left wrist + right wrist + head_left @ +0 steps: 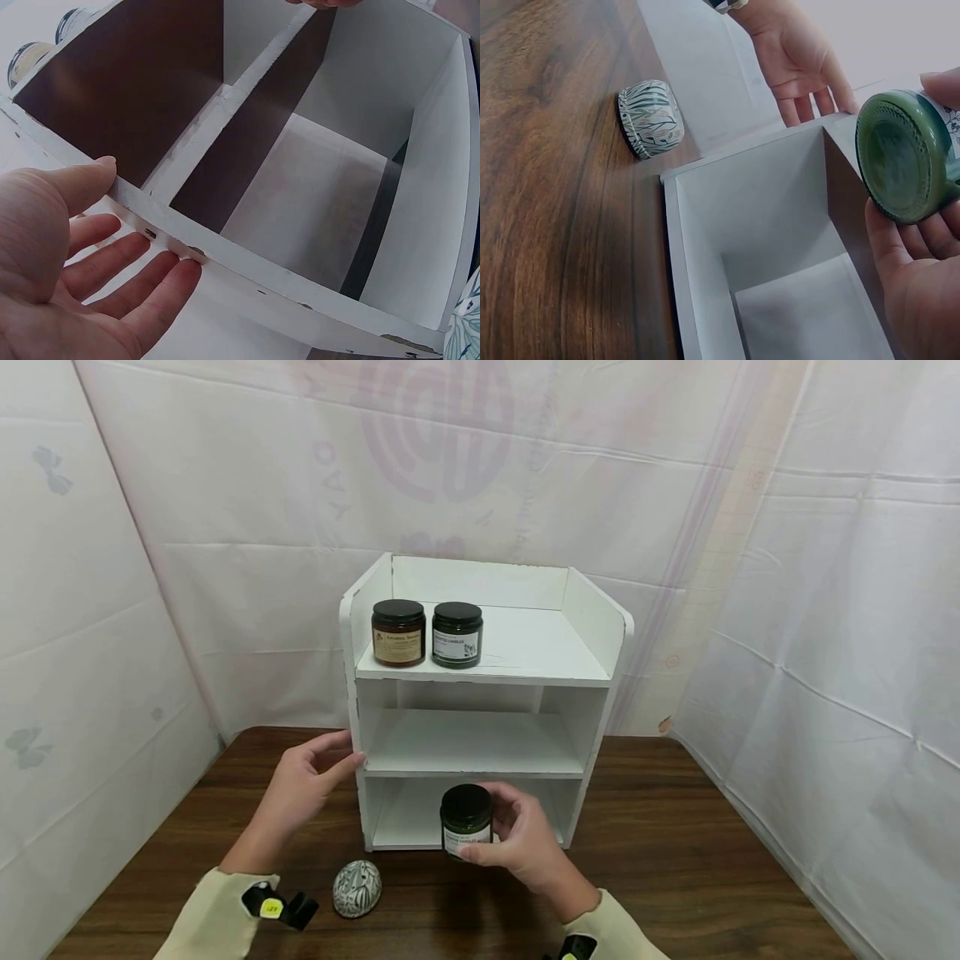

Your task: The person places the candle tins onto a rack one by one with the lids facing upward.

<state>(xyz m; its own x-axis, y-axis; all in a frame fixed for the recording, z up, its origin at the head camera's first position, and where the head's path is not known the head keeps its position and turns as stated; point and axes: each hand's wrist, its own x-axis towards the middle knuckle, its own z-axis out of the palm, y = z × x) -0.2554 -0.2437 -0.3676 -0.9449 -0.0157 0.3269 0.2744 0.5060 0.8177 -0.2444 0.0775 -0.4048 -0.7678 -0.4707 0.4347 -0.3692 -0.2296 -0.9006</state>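
Observation:
My right hand (525, 843) grips a dark green glass candle jar (467, 814) with a black lid and white label. The jar is held up in front of the lowest compartment of a white three-tier shelf (480, 739). In the right wrist view, the jar's green glass base (896, 157) faces the camera. At the shelf's left side panel is my left hand (303, 781). Its thumb (94, 184) touches the front edge, and its outstretched fingers (169, 289) lie along the outer face.
An amber candle jar (398, 635) and another green one (457, 637) stand on the shelf's top tier, towards the left. A small round leaf-patterned tin (357, 889) sits on the brown wooden table (675, 843), in front of the shelf. White cloth (262, 485) encloses the table.

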